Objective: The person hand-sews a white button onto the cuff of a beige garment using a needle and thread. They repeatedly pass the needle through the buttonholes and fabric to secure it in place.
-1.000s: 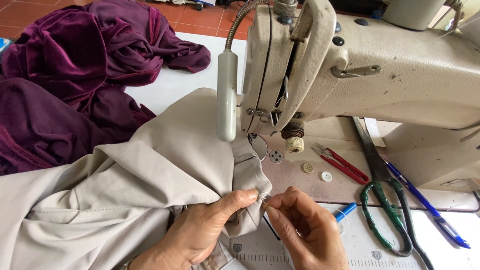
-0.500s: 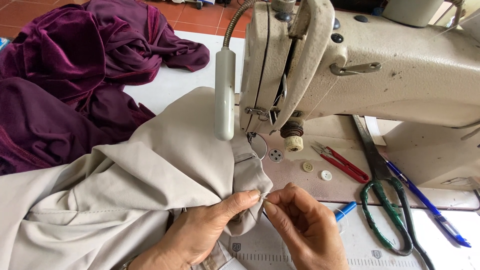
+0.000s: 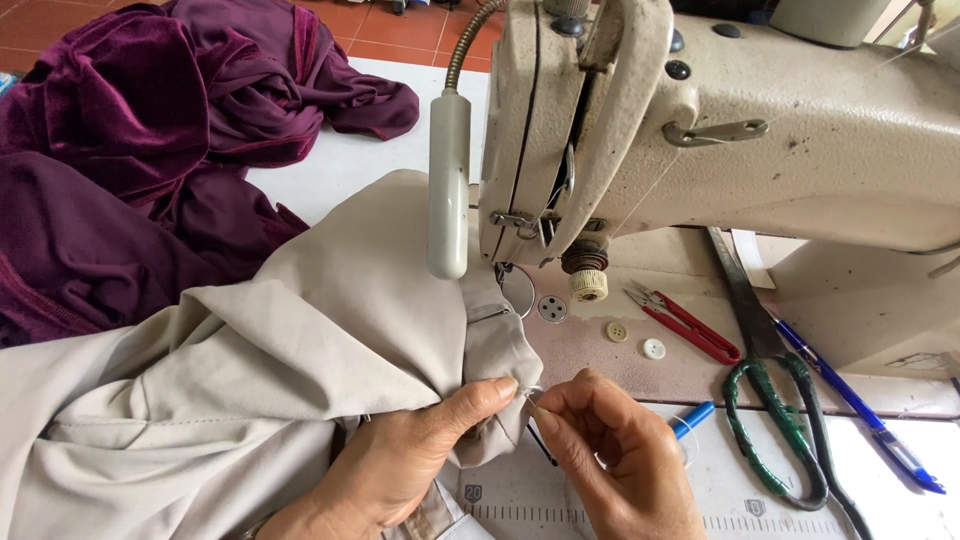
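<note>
A beige garment (image 3: 300, 370) lies bunched across the sewing table in front of a cream sewing machine (image 3: 700, 130). My left hand (image 3: 400, 470) pinches a folded edge of the beige fabric between thumb and fingers, just below the machine's needle area. My right hand (image 3: 620, 460) sits right beside it, fingertips closed on what looks like a thin thread at the fabric's edge; the thread itself is barely visible.
A heap of dark purple velvet cloth (image 3: 130, 150) fills the left rear. Red thread snips (image 3: 690, 325), two loose buttons (image 3: 635, 340), green-handled scissors (image 3: 780, 420) and a blue pen (image 3: 860, 400) lie to the right. A white lamp tube (image 3: 449, 190) hangs by the machine head.
Both hands have stayed at the fabric edge; the right fingertips have closed in slightly against the left thumb.
</note>
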